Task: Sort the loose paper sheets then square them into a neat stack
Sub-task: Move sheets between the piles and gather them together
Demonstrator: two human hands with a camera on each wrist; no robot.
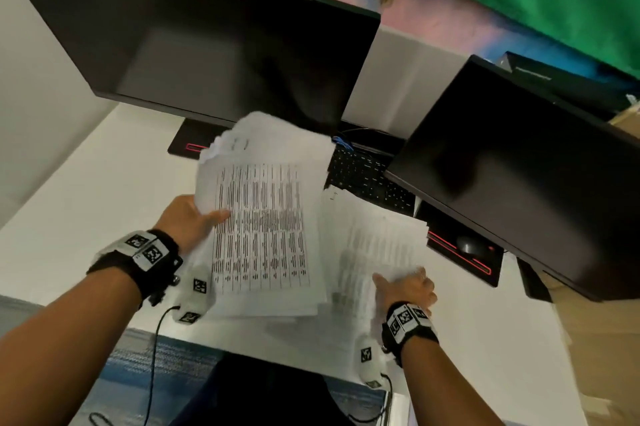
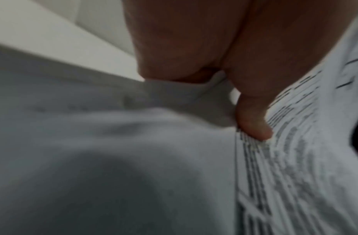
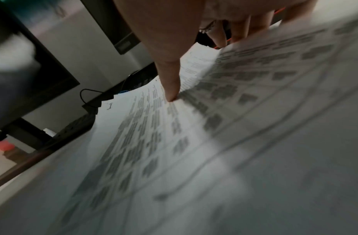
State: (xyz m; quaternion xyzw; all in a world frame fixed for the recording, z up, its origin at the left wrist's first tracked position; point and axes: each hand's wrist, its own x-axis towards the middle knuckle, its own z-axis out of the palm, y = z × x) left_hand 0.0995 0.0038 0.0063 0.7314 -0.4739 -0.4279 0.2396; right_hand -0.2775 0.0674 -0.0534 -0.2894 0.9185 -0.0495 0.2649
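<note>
My left hand (image 1: 194, 221) holds a thick sheaf of printed sheets (image 1: 266, 224) raised above the white desk (image 1: 104, 183). It grips the sheaf's left edge, with the thumb (image 2: 252, 124) lying on the printed top page (image 2: 295, 159). The far corners of this sheaf are fanned and uneven. To the right, a loose pile of printed sheets (image 1: 377, 238) lies spread on the desk. My right hand (image 1: 405, 287) grips its near right edge. The thumb (image 3: 170, 85) presses the top of the pile (image 3: 174, 143) while the fingers (image 3: 240, 27) curl behind the lifted edge.
A large dark monitor (image 1: 225, 44) stands at the back left and a second one (image 1: 519, 165) at the right. A black keyboard (image 1: 363, 176) lies between them, partly under the papers. A mouse (image 1: 469, 245) sits on a red-edged pad. The desk's front edge is near my wrists.
</note>
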